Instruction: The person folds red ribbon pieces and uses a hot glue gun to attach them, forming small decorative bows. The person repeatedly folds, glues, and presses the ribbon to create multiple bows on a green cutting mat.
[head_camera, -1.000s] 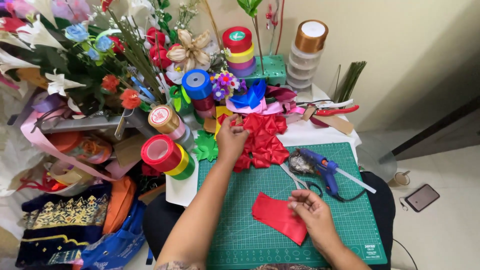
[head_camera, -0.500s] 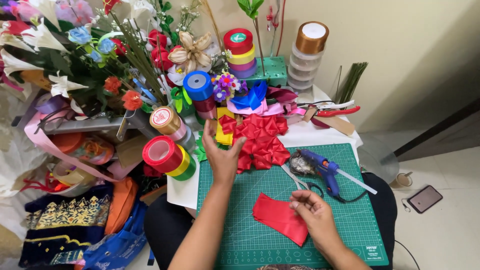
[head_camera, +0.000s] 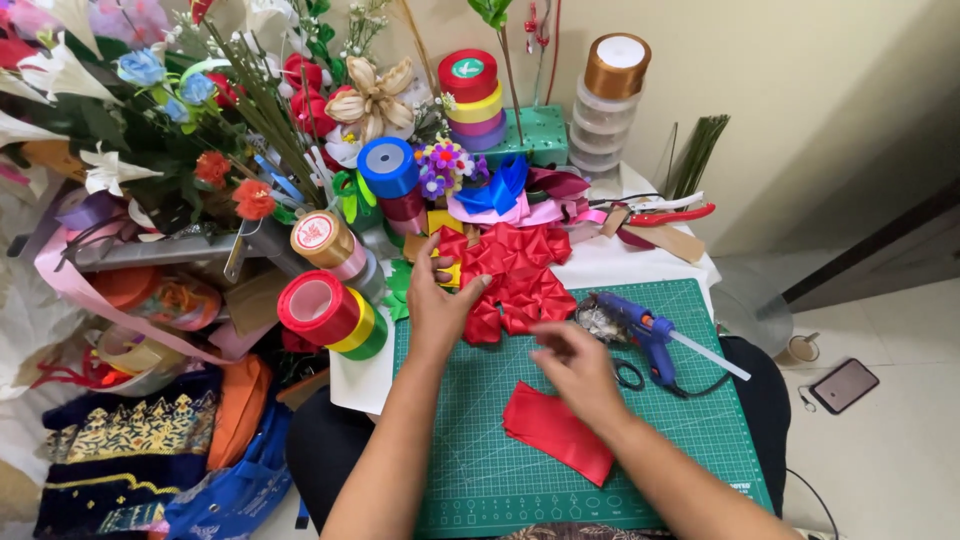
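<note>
My left hand (head_camera: 437, 300) rests with spread fingers on the left edge of a pile of folded red ribbon petals (head_camera: 515, 275) at the far end of a green cutting mat (head_camera: 480, 440). My right hand (head_camera: 575, 365) hovers over the mat just in front of that pile, blurred, fingers loosely curled, holding nothing that I can make out. A stack of flat red ribbon pieces (head_camera: 555, 432) lies on the mat near my right wrist. A blue glue gun (head_camera: 640, 328) lies to the right of my right hand.
Ribbon rolls in red, yellow, blue and gold (head_camera: 325, 305) crowd the mat's left side. Artificial flowers (head_camera: 200, 120) fill the back left. Red-handled scissors (head_camera: 675, 213) and a stack of spools (head_camera: 608, 100) sit at the back right. A phone (head_camera: 843, 384) lies on the floor.
My right hand has let go of the flat red ribbon pieces and moved up toward the petal pile. My left hand has stayed at the pile, shifting slightly.
</note>
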